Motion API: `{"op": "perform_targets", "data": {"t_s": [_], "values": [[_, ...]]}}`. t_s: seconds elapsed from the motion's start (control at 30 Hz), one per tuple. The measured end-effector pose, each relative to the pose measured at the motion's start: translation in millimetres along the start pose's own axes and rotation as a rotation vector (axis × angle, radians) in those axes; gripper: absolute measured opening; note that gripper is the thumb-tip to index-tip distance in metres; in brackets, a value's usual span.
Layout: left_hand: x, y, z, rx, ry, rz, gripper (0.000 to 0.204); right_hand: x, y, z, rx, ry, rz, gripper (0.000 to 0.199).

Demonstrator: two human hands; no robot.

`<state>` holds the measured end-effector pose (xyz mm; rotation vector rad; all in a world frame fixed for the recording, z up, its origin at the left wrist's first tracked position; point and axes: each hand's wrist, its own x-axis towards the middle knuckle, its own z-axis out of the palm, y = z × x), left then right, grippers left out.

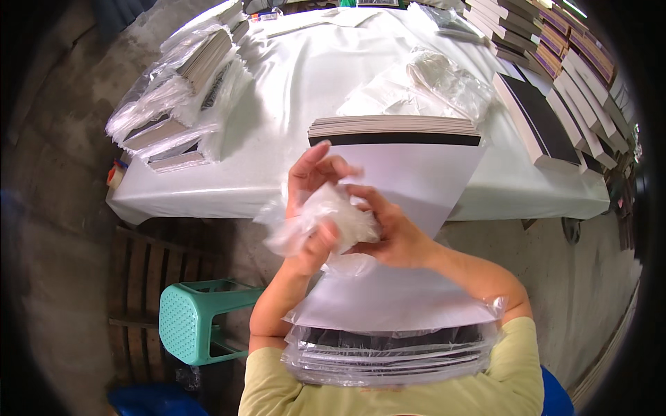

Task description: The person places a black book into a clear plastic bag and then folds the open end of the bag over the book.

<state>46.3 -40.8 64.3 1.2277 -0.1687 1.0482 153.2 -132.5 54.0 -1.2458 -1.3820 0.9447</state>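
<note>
Currently pinches a crumpled clear bag (326,220) between both hands, raised over the lap. Left hand (313,184) grips the film's upper edge with fingers curled and thumb pressed in; right hand (393,234) closes on the other side, fingertips tucked into the folds. Hard to tell whether the bag's mouth is found, since the film bunches and hides it.

Sits just above a white sheet (416,184) that slopes from the table edge down toward the lap. Rests there on a lap stack (388,355) of flat boards already in plastic. Meets, at its top end, a pile of boards (394,126) on the table (277,90).

Could tear the thin film if both hands pull apart too hard while the layers cling. Could lose the grip too: slick plastic, small pinch, and a dropped bag would land on the sheet or slide past the knees to the floor. Might tip the sloping sheet off the lap with one knock of an elbow, as neither hand steadies it. Might shift the lap stack as well, plastic against plastic being slippery.

Leaves loose bags (444,80) farther back on the table and a green stool (201,312) at the left, both well apart from the hands.
</note>
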Motion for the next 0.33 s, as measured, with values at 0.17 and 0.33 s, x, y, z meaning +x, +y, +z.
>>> {"op": "perform_targets", "data": {"t_s": [0.17, 0.33], "values": [[-16, 2, -7, 0.313, -0.066, -0.581, 0.066, -9, 25, 3, 0.033, 0.242, -0.209, 0.056], [-28, -16, -11, 0.021, 0.238, -0.6, 0.044, -9, 18, -8, 0.077, 0.132, -0.009, 0.022]]}}
